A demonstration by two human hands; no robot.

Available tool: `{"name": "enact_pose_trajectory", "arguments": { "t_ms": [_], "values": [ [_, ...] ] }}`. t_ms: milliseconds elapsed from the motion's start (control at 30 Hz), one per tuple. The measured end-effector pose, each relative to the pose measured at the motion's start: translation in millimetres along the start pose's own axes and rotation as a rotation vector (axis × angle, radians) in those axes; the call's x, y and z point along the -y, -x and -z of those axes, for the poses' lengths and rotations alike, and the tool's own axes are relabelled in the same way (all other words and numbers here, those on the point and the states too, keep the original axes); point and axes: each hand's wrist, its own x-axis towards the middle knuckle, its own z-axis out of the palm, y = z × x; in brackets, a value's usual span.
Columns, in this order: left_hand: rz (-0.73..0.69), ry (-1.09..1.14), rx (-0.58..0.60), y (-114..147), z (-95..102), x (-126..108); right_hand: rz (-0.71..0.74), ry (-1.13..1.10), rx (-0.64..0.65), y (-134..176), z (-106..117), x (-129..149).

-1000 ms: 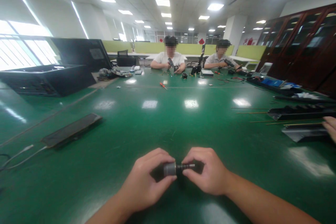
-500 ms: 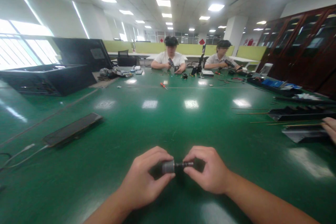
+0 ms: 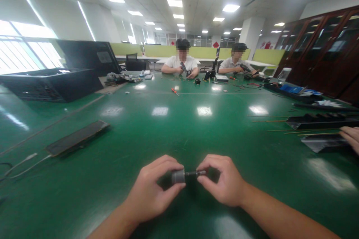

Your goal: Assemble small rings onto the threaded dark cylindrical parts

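Grey cylinder point(image 3: 178, 176) between left fingers point(image 3: 170, 165)

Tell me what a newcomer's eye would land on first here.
Probably the left hand at bottom centre, pinching a grey cylinder, and the right hand, pinching the thin shaft at the cylinder's right. Next, the glossy green table beneath them, then the red-orange screwdriver lying toward its far side.

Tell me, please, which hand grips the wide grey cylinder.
The wearer's left hand grips the grey cylinder; their right hand instead holds the thin shaft.
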Motion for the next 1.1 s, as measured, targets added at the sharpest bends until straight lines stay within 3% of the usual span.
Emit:
{"name": "enact_pose_trajectory", "arguments": {
  "t_ms": [1100],
  "values": [
    [-0.017,0.0,-0.037,-1.9,1.7,0.9,-0.004,0.04,-0.005,-0.6,4.9,-0.6]
  ]
}}
